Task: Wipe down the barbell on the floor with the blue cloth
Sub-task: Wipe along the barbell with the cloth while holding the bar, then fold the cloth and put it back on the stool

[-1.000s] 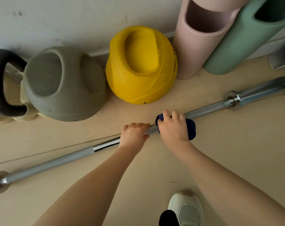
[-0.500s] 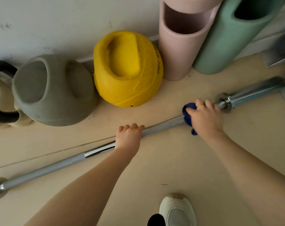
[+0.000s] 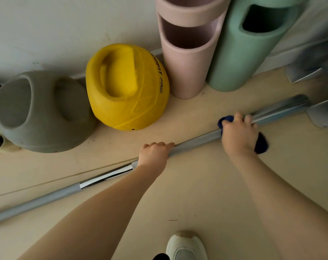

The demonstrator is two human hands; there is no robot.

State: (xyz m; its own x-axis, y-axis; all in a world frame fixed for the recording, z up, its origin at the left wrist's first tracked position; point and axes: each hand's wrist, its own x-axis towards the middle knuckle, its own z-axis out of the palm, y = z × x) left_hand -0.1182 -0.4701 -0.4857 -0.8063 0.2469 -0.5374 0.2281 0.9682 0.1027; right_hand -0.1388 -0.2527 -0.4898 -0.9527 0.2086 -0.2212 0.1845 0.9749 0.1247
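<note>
A long steel barbell (image 3: 195, 140) lies on the beige floor, slanting from lower left up to the right. My left hand (image 3: 153, 155) grips its shaft near the middle. My right hand (image 3: 238, 135) is wrapped around the bar further right, with the dark blue cloth (image 3: 260, 143) bunched under the palm; the cloth shows at the fingertips and beside the wrist. The bar's collar is hidden under that hand, and the thicker sleeve (image 3: 283, 107) runs on to the right.
Against the wall stand a grey weight (image 3: 39, 111), a yellow weight (image 3: 127, 87), a pink foam roller (image 3: 187, 53) and a green foam roller (image 3: 247, 45). Metal feet of some equipment (image 3: 322, 111) sit at the right. My white shoe (image 3: 185, 246) is below.
My right hand has slid the blue cloth along the bar to the right, from beside the left hand out to the collar. The left hand has kept its grip.
</note>
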